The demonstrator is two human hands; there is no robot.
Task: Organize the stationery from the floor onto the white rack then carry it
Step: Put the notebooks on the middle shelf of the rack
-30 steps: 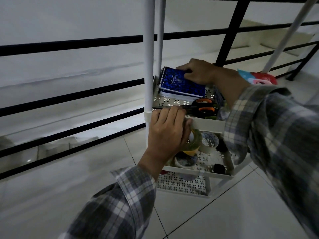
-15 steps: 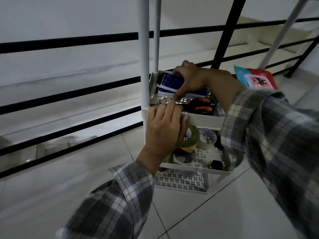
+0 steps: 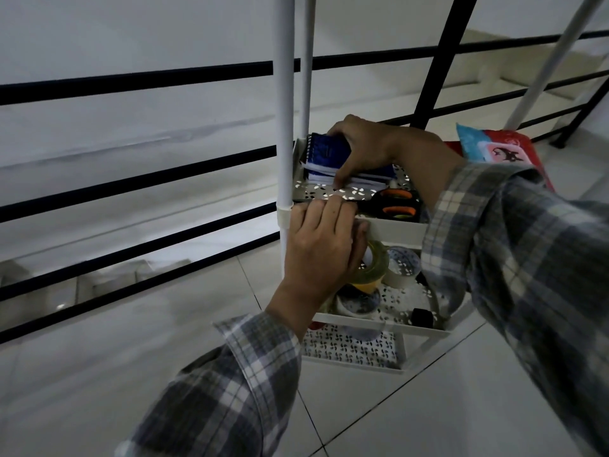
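The white rack (image 3: 392,229) stands on the tiled floor by a black railing. My left hand (image 3: 321,245) grips the front rim of its upper shelf near the left post. My right hand (image 3: 365,150) reaches over that shelf and holds a stack of blue spiral notebooks (image 3: 324,155), thumb at their front edge. Orange-handled scissors (image 3: 393,204) lie in front of the notebooks. On the middle shelf sit a yellowish tape roll (image 3: 374,265), a white tape roll (image 3: 402,267), another roll (image 3: 357,303) and a small black item (image 3: 421,316).
A black railing (image 3: 138,74) runs behind the rack, with a drop beyond it. White rack posts (image 3: 284,100) rise at the left. A red and blue packet (image 3: 494,148) lies on the floor behind my right arm. Pale tiles (image 3: 395,407) spread in front.
My right hand slid from the notebooks' far corner down over them, and the stack shifted toward the shelf's left side. My left hand stays on the shelf rim.
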